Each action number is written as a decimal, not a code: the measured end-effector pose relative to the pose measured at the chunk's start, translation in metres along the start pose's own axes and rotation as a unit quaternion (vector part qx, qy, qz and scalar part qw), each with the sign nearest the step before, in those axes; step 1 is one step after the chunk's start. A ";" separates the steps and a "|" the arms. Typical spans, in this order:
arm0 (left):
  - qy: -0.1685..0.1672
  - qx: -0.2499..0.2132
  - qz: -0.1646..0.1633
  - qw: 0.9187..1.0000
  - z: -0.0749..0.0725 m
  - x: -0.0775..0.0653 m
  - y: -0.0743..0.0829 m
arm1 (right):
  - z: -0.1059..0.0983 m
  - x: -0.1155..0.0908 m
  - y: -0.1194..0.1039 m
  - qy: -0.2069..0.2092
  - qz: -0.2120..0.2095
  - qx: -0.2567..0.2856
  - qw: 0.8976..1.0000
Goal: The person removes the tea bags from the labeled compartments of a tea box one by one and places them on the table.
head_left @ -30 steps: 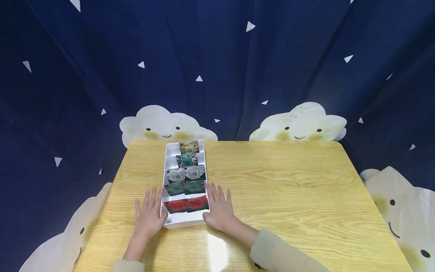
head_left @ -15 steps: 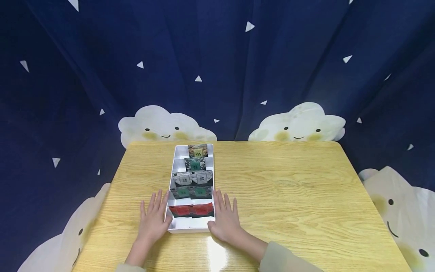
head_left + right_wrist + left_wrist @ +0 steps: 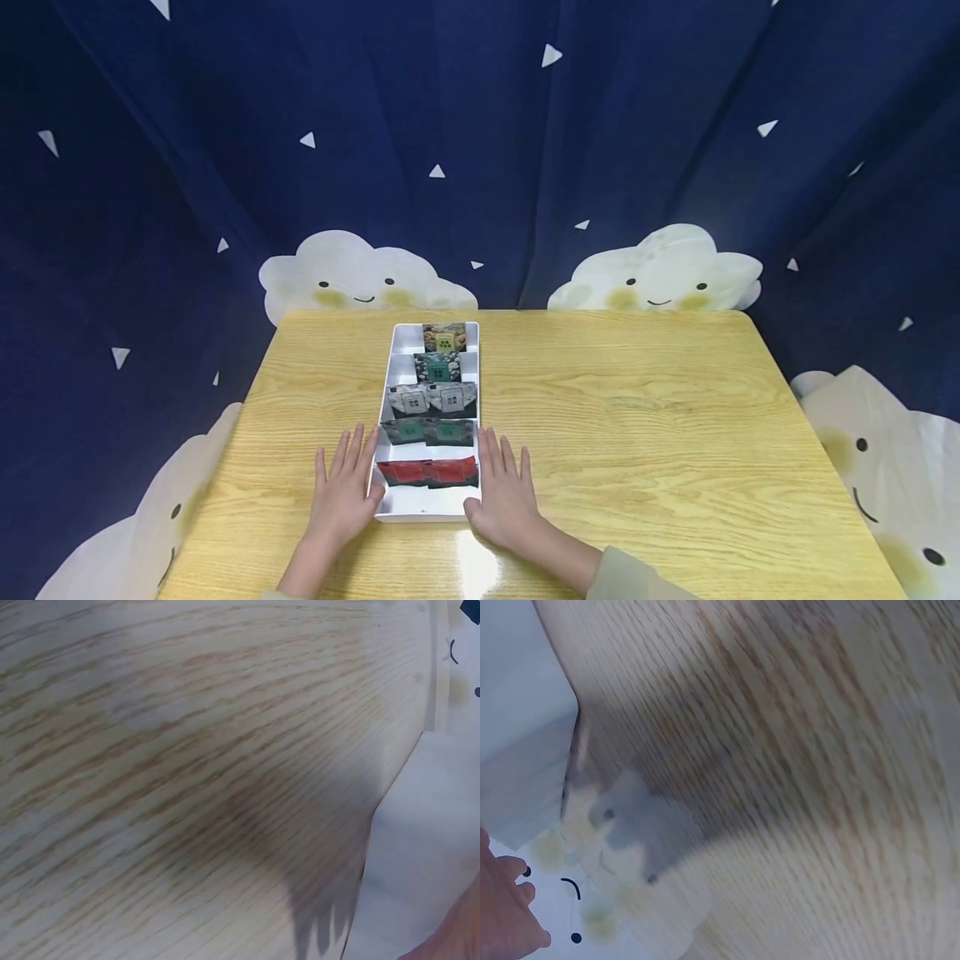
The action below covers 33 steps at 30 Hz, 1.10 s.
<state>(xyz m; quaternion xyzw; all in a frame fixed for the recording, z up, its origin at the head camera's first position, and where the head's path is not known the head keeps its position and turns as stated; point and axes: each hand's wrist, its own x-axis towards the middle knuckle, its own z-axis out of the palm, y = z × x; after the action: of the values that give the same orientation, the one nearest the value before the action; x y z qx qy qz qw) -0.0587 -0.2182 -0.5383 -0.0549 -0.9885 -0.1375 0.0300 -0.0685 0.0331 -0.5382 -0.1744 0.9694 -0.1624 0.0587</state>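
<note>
A long white divided tray (image 3: pixel 423 502) lies on the table between both hands. My left hand (image 3: pixel 343 492) presses along its left wall with straight fingers, thumb at the front left rim. On the opposite wall, my right hand (image 3: pixel 506 496) lies flat against the side, fingers extended and thumb by the front corner. Small packets stand in rows: two red packets (image 3: pixel 452 472) in front, then two dark green packets (image 3: pixel 448 432), two grey packets (image 3: pixel 453 399), one black-and-green packet (image 3: pixel 438 367) and one brown-yellow packet (image 3: pixel 445 337). Each wrist view catches the tray's outer wall (image 3: pixel 420 832) and part of a hand.
The wooden table (image 3: pixel 637 433) extends far to the right of the tray, with a narrower strip on the left. Behind its back edge hangs a dark blue curtain (image 3: pixel 480 150) with white triangles and cloud faces.
The tray has slid to the right and slightly nearer, turning a little straighter, with both hands moving along at its sides. Between the last two frames the motion is smaller.
</note>
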 end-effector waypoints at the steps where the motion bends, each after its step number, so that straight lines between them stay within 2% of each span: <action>1: 0.001 0.000 0.000 1.000 0.000 0.000 0.000 | 0.000 0.000 0.000 0.002 -0.001 -0.002 1.000; 9: 0.006 -0.008 0.004 1.000 0.002 0.000 -0.002 | -0.005 -0.001 0.002 0.020 -0.016 -0.004 1.000; 18: 0.088 -0.019 0.057 0.994 0.005 0.004 -0.010 | -0.014 0.005 0.005 0.053 -0.011 0.044 0.998; 22: 0.104 -0.034 0.054 0.993 0.001 0.016 -0.011 | -0.020 0.016 0.007 0.074 -0.005 0.076 0.994; 25: 0.091 -0.038 0.040 0.994 -0.003 0.028 -0.013 | -0.023 0.028 0.011 0.076 0.001 0.094 0.993; 29: 0.048 -0.043 0.024 0.998 -0.008 0.043 -0.019 | -0.025 0.044 0.018 0.066 0.016 0.103 0.992; 33: 0.014 -0.049 0.024 0.998 -0.010 0.053 -0.023 | -0.027 0.056 0.026 0.042 0.017 0.097 0.994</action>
<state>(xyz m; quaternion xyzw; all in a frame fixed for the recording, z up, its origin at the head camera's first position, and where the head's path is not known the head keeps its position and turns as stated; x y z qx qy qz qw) -0.1132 -0.2380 -0.5308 -0.0780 -0.9784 -0.1862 0.0447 -0.1335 0.0437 -0.5246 -0.1447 0.9535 -0.2619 0.0371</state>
